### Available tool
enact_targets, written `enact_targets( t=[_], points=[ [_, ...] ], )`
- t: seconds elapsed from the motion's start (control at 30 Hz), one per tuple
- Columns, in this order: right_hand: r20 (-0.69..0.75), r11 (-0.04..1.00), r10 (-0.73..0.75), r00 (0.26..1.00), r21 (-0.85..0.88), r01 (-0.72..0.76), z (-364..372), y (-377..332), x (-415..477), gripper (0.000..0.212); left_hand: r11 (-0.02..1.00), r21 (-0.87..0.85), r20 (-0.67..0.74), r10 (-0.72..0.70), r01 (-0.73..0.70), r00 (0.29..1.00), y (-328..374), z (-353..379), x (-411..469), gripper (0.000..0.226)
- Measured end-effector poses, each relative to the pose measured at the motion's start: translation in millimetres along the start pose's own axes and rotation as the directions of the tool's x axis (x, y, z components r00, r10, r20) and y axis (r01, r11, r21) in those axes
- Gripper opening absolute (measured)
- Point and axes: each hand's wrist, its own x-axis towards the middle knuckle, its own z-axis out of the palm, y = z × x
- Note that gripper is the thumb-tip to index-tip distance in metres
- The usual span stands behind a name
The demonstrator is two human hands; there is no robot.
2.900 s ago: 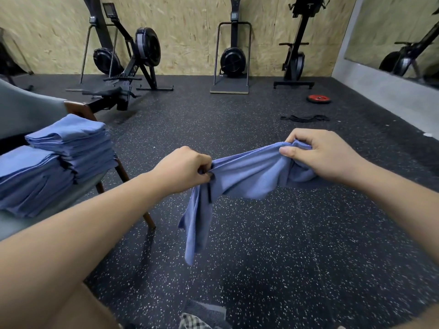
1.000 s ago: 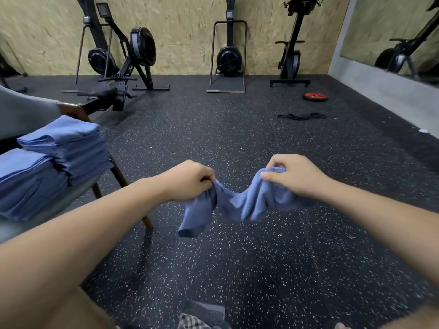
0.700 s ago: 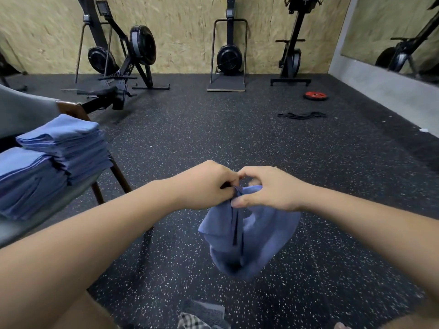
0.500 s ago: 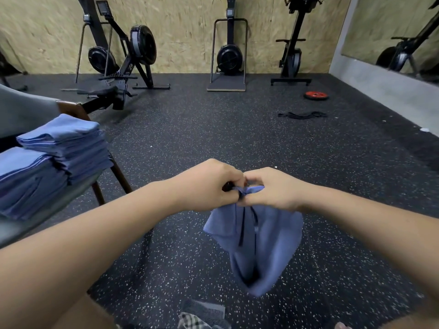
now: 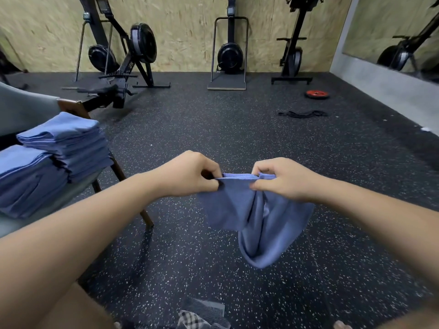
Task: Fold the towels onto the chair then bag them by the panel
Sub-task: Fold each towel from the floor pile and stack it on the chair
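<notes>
**Hands apart, towel edge taut**

Vs 0.5 s ago my left hand (image 5: 190, 174) & right hand (image 5: 282, 179) no longer touch; each pinches one end of the blue towel (image 5: 261, 222)'s top edge, held in mid-air over the floor (image 5: 213, 129), right of the chair (image 5: 23, 108); top edge runs left-right; long axis hangs down, fold lowest.

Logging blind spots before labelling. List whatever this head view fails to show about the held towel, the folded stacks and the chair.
Head view:
towel: pinched corners hidden under the left hand and right hand; layer count unclear.
folded stacks: nearer one cut by the left edge; towel count too fine.
chair: seat mostly under stacks, rest cut off left.
checked fabric: cut by the bottom edge, unidentifiable.
</notes>
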Motion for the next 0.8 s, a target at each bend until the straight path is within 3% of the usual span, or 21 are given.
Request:
enact_targets(
  t=[0.2,0.3,0.5,0.53,0.63,0.8],
  points=[
    [-0.011,1.000,-0.001,1.000,-0.004,0.001,-2.7,8.1,-0.5,0.019,0.940,-0.335,-0.064,-0.090,0.063,0.994,-1.2,-6.9,-3.1,0.019],
    [-0.011,1.000,-0.017,1.000,0.009,0.017,-2.8,7.9,-1.1,0.019,0.910,-0.412,-0.164,-0.115,0.037,0.980,1.9,-4.9,-3.6,0.029],
    [-0.050,0.998,-0.018,0.999,0.059,0.021,-0.6,2.2,-4.5,0.008,0.926,-0.376,-0.308,-0.114,-0.011,0.945,6.5,-1.4,-2.8,0.045],
    [-0.066,0.997,-0.033,0.997,0.072,0.037,1.1,0.1,-5.0,0.004,0.932,-0.361,-0.308,-0.092,-0.027,0.947,8.8,-0.6,-3.2,0.045],
    [-0.134,0.980,-0.074,0.988,0.173,0.097,5.8,-12.8,-5.9,0.022,0.949,-0.301,-0.274,0.006,-0.092,0.962,20.6,2.8,-5.3,0.045],
    [-0.074,0.962,-0.160,0.984,0.211,0.172,10.1,-37.5,-8.3,0.008,0.963,-0.228,-0.213,0.097,-0.146,0.972,33.6,2.6,-7.6,0.039]
  ],
)
